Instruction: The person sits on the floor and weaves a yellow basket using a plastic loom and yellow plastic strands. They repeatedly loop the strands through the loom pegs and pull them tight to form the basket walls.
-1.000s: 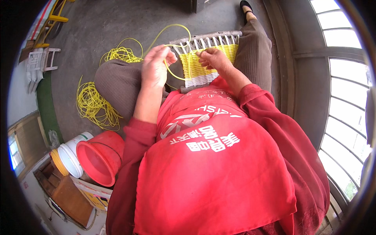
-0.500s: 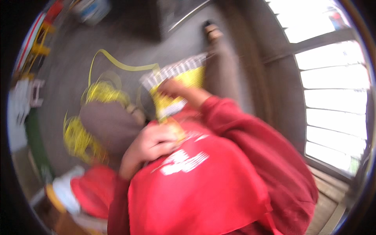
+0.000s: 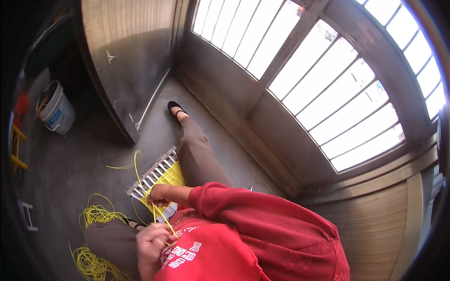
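Observation:
A woven panel (image 3: 171,175) of yellow cord with white strands sits tilted between my legs, along a bar (image 3: 132,190) at its far edge. My right hand (image 3: 158,196) is closed on the yellow cord at the panel’s left part. Lower down, against my red apron, my left hand (image 3: 152,241) is closed on a length of the same cord (image 3: 166,220), which stretches up to the panel. A loose loop of cord rises beside the bar. Coils of yellow cord (image 3: 101,214) lie by my bent left leg.
A pale bucket (image 3: 56,107) stands on the grey floor (image 3: 93,168) beside an upright wooden panel (image 3: 126,47). A yellow frame (image 3: 18,147) and a small white stool (image 3: 29,215) are at the left edge. Barred windows (image 3: 328,89) and a low wall border my right side.
My head has swung up and rightward, bringing the windows and bucket into view. My left hand has drawn back from the panel toward my apron with the cord; my right hand stays at the panel.

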Demonstrator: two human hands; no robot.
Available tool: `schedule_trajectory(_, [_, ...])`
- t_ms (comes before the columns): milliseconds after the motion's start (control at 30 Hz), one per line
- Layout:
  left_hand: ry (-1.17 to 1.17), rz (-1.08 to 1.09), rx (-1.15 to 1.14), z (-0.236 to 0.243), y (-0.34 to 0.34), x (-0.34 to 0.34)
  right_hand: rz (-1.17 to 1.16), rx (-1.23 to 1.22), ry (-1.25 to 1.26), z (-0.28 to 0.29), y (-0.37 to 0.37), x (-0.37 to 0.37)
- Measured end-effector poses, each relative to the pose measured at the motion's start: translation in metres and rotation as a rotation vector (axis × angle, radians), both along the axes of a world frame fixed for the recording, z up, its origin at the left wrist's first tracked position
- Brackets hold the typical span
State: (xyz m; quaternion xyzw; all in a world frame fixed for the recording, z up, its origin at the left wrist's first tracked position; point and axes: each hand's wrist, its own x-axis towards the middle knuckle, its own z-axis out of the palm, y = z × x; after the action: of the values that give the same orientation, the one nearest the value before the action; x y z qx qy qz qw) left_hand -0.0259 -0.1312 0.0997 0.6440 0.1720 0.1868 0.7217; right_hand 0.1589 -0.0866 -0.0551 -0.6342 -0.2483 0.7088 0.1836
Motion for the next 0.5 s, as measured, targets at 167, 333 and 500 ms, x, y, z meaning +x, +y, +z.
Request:
schedule_trajectory(167, [0.206,0.582,0.056,-0.083,0.033,-0.01,-0.044,-0.045,0.425,0.045,-0.047,-0.025])
schedule_trajectory(333, [0.333,0.255,0.117,-0.111,0.038,0.007,0.151,0.024,0.648,0.044,-0.062,-0.052])
schedule_trajectory(500, [0.392,0.252,0.382,-0.122,0.042,-0.008,0.133,0.157,0.704,0.058,-0.062,-0.044])
